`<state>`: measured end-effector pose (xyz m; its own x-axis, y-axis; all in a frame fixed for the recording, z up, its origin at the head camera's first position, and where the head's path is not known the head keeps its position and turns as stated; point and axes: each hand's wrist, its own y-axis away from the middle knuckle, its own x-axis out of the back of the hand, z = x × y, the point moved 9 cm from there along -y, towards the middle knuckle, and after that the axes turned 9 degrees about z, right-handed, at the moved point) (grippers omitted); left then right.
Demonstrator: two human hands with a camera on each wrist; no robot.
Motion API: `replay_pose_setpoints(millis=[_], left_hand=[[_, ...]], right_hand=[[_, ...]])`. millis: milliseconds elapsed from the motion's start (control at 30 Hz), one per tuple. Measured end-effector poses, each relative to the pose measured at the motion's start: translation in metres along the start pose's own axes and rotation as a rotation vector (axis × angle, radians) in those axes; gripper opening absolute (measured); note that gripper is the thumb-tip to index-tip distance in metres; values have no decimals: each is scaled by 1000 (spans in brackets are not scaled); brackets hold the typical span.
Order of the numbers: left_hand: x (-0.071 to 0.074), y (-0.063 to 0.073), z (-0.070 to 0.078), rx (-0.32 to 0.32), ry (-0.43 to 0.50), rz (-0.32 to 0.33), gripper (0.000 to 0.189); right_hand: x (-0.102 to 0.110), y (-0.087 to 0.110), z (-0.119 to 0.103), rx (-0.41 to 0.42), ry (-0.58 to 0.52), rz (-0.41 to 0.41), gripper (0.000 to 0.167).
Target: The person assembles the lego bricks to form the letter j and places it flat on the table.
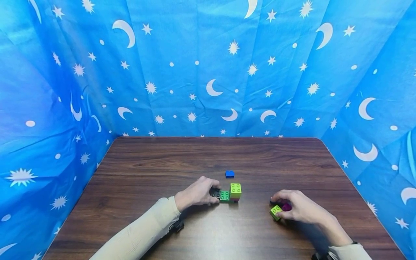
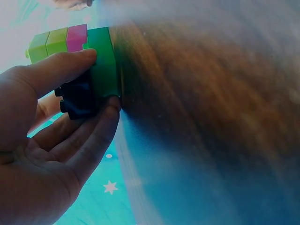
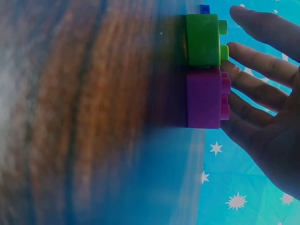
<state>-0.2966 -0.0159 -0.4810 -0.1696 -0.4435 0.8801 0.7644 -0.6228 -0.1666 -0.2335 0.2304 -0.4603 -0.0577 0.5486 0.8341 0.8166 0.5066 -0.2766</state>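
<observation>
My left hand (image 1: 199, 193) pinches the near end of a joined block build, thumb on one side and fingers on the other. A black brick (image 2: 78, 97) sits on a green brick (image 2: 104, 63) there. At the build's other end, lime bricks (image 1: 235, 188) rise above a pink brick (image 2: 77, 37). Over on the right, my right hand (image 1: 303, 207) reaches around a lime brick (image 3: 203, 40) and a purple brick (image 3: 204, 98), which lie side by side on the table. In the right wrist view its thumb stands apart from them, and the fingers stretch behind their studs.
A small blue brick (image 1: 229, 174) lies behind the build on the brown wooden table (image 1: 156, 159). Blue cloth (image 1: 182, 79) with white moons and stars hangs along the table's back and sides.
</observation>
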Motion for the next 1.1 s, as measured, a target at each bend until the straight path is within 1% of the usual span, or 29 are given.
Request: replay_pose_setpoints(millis=[233,500,667,800,933,1100], left_hand=[[1,0,0,-3,1,5,36],[2,0,0,-5,-5,9,35],[0,1,-1,1,-4,4,35],[0,1,-1,1,0,8,34],[1,1,0,-3,3,12,34],[1,0,0,-5,1,11,33]], right_hand=[[-3,1,0,34,26,-30,34],[-4,3,4,18,4,-76,34],[-6,2,5,-8,-5,-100,33],[-7,2,8,-52,-25,-119,32],[-7,1,10,-69,-44,-117,31],[-6,1,10,-40,-29,-101,30]])
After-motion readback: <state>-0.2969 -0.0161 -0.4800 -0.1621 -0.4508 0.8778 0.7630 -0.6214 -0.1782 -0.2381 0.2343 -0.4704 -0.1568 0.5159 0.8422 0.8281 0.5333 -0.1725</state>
